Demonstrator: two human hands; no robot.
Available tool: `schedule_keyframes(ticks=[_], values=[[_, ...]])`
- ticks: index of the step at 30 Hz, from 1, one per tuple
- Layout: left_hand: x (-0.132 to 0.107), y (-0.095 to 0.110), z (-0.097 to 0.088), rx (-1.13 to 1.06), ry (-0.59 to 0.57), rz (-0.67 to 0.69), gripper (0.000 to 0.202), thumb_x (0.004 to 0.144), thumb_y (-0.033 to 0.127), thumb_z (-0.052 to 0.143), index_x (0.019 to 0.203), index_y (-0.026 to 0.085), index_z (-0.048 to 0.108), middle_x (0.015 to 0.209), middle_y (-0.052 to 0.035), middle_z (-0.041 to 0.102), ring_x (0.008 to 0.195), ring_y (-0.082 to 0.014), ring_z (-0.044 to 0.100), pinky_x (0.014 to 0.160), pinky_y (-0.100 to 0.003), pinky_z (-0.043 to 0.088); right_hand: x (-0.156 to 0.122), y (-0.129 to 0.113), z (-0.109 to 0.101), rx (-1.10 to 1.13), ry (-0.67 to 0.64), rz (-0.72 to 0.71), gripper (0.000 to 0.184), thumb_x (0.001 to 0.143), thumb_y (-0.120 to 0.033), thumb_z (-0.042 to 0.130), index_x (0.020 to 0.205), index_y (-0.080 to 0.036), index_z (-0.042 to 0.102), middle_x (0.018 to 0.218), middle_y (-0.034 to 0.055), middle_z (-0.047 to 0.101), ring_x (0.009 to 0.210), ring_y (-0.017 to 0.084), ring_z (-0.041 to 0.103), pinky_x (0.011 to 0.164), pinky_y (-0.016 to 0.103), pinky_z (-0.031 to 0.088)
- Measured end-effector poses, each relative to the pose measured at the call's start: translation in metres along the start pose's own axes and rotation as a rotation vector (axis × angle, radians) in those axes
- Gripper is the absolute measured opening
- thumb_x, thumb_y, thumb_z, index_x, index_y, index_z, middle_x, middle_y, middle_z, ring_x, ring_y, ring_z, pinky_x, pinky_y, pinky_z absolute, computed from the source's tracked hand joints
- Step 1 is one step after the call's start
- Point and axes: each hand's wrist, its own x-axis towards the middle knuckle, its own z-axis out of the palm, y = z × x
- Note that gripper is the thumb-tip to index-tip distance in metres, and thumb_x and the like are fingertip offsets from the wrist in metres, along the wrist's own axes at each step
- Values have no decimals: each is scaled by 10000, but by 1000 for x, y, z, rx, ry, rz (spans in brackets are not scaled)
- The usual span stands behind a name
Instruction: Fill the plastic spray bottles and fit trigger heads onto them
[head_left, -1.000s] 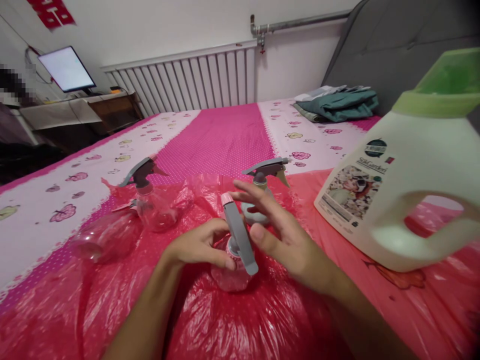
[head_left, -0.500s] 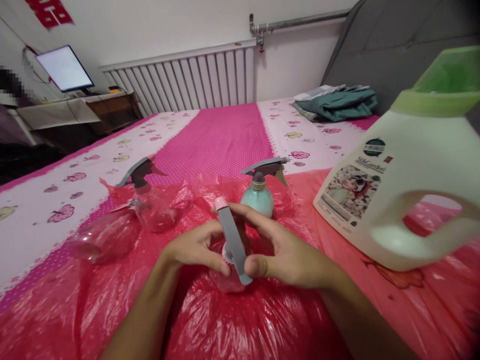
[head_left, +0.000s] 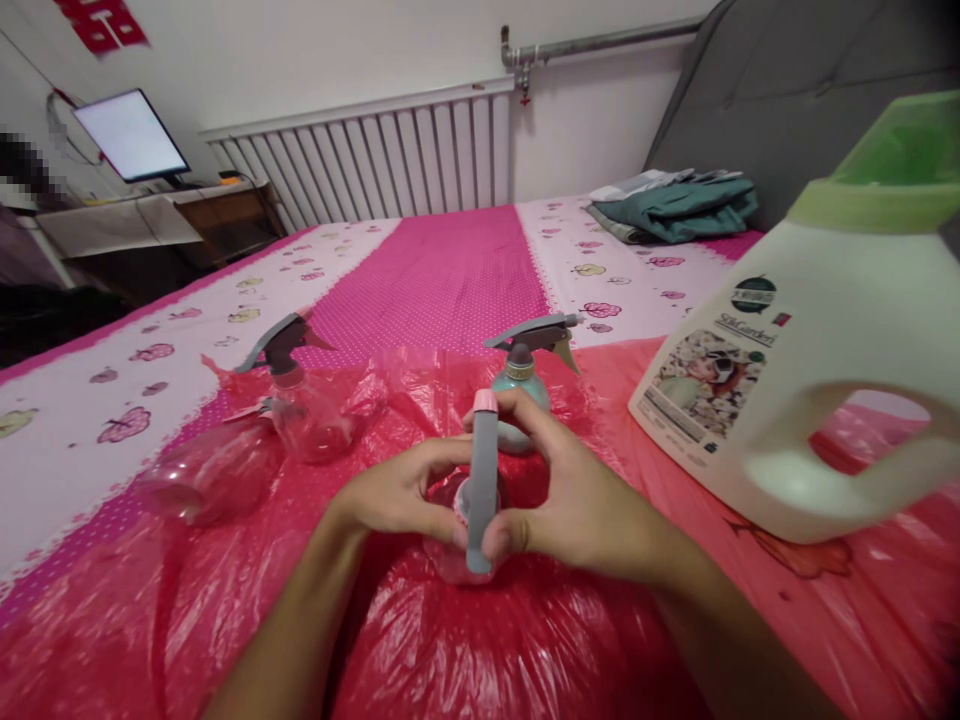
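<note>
A clear pink spray bottle (head_left: 450,566) stands right in front of me on the red plastic sheet (head_left: 487,660). My left hand (head_left: 401,492) is wrapped round its upper part near the neck. On top sits a grey spray head (head_left: 484,470) with a pink nozzle pointing away from me. My right hand (head_left: 581,505) grips this head, thumb at its near end and fingers towards the nozzle; the trigger is hidden. Just behind my right fingers is a teal spray bottle (head_left: 520,390) with a grey head, partly covered by the hand.
To the left, one clear spray bottle (head_left: 307,420) stands upright and another bottle (head_left: 206,475) lies on its side. A large white detergent jug (head_left: 720,470) with a green cap stands at right. Folded clothes (head_left: 675,210) lie further back on the patterned bed (head_left: 435,265).
My right hand has turned the grey spray head; its nozzle has swung rightwards and now points nearly straight away from me. My left hand stays round the bottle.
</note>
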Motion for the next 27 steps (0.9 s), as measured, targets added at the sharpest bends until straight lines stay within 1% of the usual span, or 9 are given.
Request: schedule_keyframes(ticks=[4, 8, 10, 12, 15, 19, 22, 25, 27], values=[[1, -2, -2, -9, -53, -24, 358, 756, 465, 892, 969, 207, 768, 908, -55, 731, 1222, -329, 644, 1204, -488, 370, 1, -3, 5, -67, 119, 27, 677, 576, -496, 1005, 1006, -231, 553, 1019, 13, 596, 943, 221, 598, 789, 335, 537], [2, -3, -1, -12, -30, -46, 453, 720, 471, 915, 1056, 202, 771, 1015, -72, 735, 1247, -340, 625, 1159, -468, 415, 3, -1, 1, -66, 145, -56, 696, 601, -721, 930, 914, -218, 565, 954, 16, 585, 918, 210, 561, 784, 312, 487], [3, -2, -1, 10, -18, -18, 486, 697, 494, 927, 1047, 195, 770, 1002, -67, 720, 1211, -332, 624, 1131, -453, 430, 1, -1, -4, -27, 108, -115, 669, 796, -869, 677, 899, -218, 569, 914, 24, 577, 884, 201, 557, 788, 315, 480], [3, 0, -2, 35, -24, 6, 503, 692, 547, 919, 1002, 182, 765, 952, -57, 696, 1106, -301, 634, 1062, -417, 469, -1, -1, -9, -5, 94, -127, 720, 951, -895, 328, 880, -218, 560, 884, 35, 567, 870, 200, 558, 790, 320, 477], [3, 3, -6, 73, -28, -20, 515, 715, 564, 899, 995, 159, 749, 941, -47, 660, 894, -214, 611, 826, -302, 512, -4, 0, -14, 9, 132, -99, 789, 1004, -847, 113, 875, -211, 561, 818, 32, 562, 820, 186, 563, 773, 312, 472], [2, 3, -11, 60, -37, -43, 566, 724, 574, 896, 1054, 142, 741, 973, -49, 630, 841, -178, 576, 694, -237, 464, -4, 1, -19, 80, 153, -65, 682, 1057, -777, 265, 880, -196, 576, 693, -4, 574, 662, 139, 567, 661, 263, 466], [2, 0, -11, 39, -47, -25, 540, 727, 565, 904, 1026, 148, 737, 912, -23, 601, 801, -153, 552, 691, -225, 459, -6, -3, -29, 84, 45, -31, 396, 1091, -553, 509, 924, -200, 576, 713, -28, 614, 647, 110, 610, 634, 220, 477], [3, -3, -11, 29, -49, 4, 484, 742, 543, 903, 969, 155, 723, 863, -4, 582, 756, -135, 523, 680, -219, 445, -12, -11, -42, -15, -93, 4, 79, 1055, -299, 622, 1028, -228, 603, 781, -47, 675, 727, 98, 657, 686, 196, 487], [4, -4, -11, 29, -48, 29, 462, 749, 532, 901, 942, 155, 718, 858, -5, 582, 759, -139, 523, 686, -226, 442, -15, -15, -48, -60, -141, 5, 90, 1013, -204, 662, 1083, -251, 628, 818, -57, 716, 766, 94, 685, 711, 188, 490]])
